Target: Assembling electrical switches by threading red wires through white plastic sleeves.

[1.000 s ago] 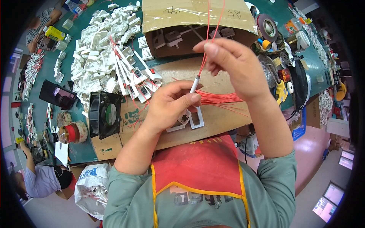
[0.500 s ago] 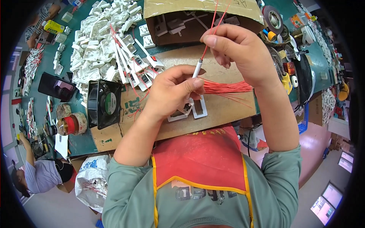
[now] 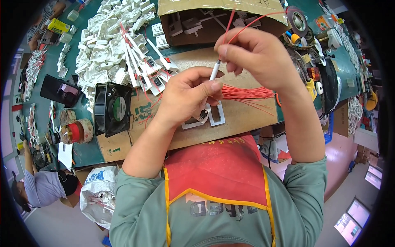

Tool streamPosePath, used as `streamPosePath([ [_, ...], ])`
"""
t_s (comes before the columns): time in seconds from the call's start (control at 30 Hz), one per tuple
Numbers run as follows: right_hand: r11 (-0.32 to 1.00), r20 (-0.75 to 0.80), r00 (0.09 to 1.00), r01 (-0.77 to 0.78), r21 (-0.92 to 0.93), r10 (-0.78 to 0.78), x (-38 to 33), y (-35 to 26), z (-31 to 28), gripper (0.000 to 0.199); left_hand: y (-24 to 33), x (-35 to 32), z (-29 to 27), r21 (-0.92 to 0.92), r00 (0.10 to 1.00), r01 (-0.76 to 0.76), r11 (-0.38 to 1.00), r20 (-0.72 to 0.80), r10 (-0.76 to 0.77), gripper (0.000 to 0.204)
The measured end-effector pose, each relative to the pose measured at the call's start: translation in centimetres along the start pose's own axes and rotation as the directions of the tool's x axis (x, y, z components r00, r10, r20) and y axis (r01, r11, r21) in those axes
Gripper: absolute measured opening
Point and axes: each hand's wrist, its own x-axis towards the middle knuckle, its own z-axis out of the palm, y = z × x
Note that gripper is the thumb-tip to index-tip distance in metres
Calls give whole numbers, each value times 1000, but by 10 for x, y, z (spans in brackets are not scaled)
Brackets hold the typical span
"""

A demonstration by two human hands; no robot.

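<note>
**White tube (image 3: 214,71) with red wires (image 3: 229,25), held on the person's side of the cardboard box (image 3: 222,5)**

The left hand (image 3: 187,95) pinches the tube between thumb and fingers, hiding its lower part. Slim, smooth and plain, it tilts with its upper end toward the box; that end appears to carry a thin greyish collar, though it is small here. Two thin wires leave it and spread apart in front of the box. The right hand (image 3: 260,55), nearer the box, closes thumb and forefinger on them. Farther out from the box lies a red wire bundle (image 3: 249,93).
</note>
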Motion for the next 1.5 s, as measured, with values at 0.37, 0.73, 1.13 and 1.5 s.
streamPosePath([
  [0.37, 994, -41, 997, -60, 95, 64, 6, 4, -3, 23, 2, 0, 0, 1, 1000, 27, 1000, -14, -27, 25],
  [0.73, 983, -4, 990, -138, 120, 139, 3, 13, -2, 24, 0, 2, 2, 25, 999, 36, 999, -42, -35, 25],
  [1.13, 962, -10, 997, 71, -264, -77, -21, 39, 26, 29, 6, 8, -13, -42, 897, -283, 958, -364, 249, 23],
  [1.5, 715, 38, 946, 270, -645, -322, -29, 67, 64, 19, 5, 10, -15, -40, 843, -397, 917, -410, 347, 26],
])
